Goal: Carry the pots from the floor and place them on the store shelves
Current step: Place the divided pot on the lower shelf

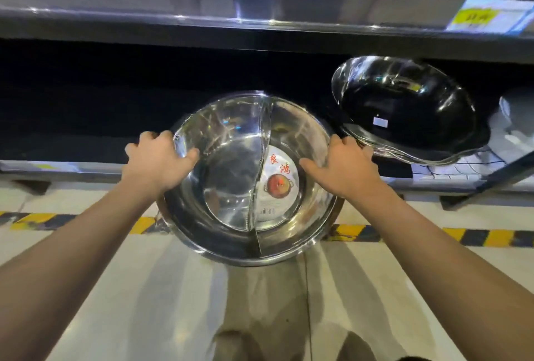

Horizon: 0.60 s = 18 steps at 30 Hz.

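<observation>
Pot [248, 178], a wide shiny steel one with a curved divider [261, 170] splitting its bowl in two, fills the middle of the frame, held in the air in front of the lower shelf [57, 168], its far rim over the shelf's front edge and its near rim over the floor [144, 288]. A round paper label [278, 184] with red characters lies in the right half of the bowl. The left hand [157, 158] has its grip closed on the left rim, thumb inside the bowl; the right hand [345, 167] grips the right rim the same way. Just right of the pot, a stack of dark woks [407, 106] leans tilted on the lower shelf. Yellow-and-black hazard tape [476, 238] crosses the floor under the pot. An upper shelf [202, 11] spans the top of the frame, with a price tag [479, 18] at the upper right.
</observation>
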### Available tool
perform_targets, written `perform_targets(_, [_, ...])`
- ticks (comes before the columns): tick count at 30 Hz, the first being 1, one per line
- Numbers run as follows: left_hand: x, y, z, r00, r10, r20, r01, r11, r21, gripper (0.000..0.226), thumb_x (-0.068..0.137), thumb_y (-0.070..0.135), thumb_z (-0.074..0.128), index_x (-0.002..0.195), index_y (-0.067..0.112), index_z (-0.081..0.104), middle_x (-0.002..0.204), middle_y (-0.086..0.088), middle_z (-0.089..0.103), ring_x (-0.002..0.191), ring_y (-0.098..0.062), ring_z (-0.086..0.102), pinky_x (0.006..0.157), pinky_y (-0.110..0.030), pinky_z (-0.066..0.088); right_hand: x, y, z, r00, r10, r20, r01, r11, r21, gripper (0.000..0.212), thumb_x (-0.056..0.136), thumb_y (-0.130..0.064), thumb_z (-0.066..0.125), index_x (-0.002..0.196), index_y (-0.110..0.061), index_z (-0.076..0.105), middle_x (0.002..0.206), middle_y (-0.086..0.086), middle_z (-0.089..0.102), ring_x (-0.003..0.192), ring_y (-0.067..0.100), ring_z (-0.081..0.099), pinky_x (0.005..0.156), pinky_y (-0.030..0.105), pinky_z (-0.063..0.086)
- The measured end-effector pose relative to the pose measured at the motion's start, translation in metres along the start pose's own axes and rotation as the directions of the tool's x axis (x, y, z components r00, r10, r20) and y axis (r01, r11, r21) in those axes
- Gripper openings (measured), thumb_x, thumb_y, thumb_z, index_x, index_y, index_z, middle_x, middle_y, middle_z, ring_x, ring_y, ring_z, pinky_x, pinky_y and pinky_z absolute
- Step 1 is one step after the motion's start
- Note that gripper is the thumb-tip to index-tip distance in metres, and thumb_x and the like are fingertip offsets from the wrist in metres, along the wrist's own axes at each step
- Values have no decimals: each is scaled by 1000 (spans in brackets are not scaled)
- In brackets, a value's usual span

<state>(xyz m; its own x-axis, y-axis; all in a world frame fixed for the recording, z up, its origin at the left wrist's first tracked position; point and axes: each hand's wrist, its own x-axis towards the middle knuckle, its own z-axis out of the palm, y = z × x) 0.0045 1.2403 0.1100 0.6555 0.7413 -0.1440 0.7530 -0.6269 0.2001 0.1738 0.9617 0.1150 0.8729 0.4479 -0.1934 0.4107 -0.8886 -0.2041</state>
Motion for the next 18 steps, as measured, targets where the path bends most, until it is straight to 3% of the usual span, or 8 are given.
perform_targets(6, [34,13,3,999,24,-49,-27,998,-62,66,86,62,55,130,13,53,143,-19,40,128,-48,36,93,-61,40,39,-2,10,999,-8,-54,1,991,-131,100,86,-79,42,151,-4,36,147,19,46,134,49,41,103,59,41])
perform_targets(10, [32,13,-9,993,103,-52,-108,988,-111,74,87,62,56,143,15,46,146,-21,41,132,-47,38,102,-59,41,63,-3,15,999,-9,-40,1,978,-207,91,83,-84,40,127,-5,55,136,20,55,126,50,47,99,59,40])
perform_targets(14, [-41,2,-2,986,158,-56,-165,974,-158,79,75,85,42,130,30,52,139,-11,46,124,-36,50,94,-50,47,70,-4,16,1000,-14,-5,13,988,-152,82,79,-86,34,104,-13,62,129,18,60,127,48,47,101,59,36])
perform_targets(18, [-90,-6,17,979,202,-9,-199,957,-211,90,71,94,37,132,31,54,160,13,16,134,-20,46,92,-43,47,62,-3,5,999,-41,25,43,996,-72,64,87,-77,44,101,-16,57,128,18,59,127,45,46,101,54,37])
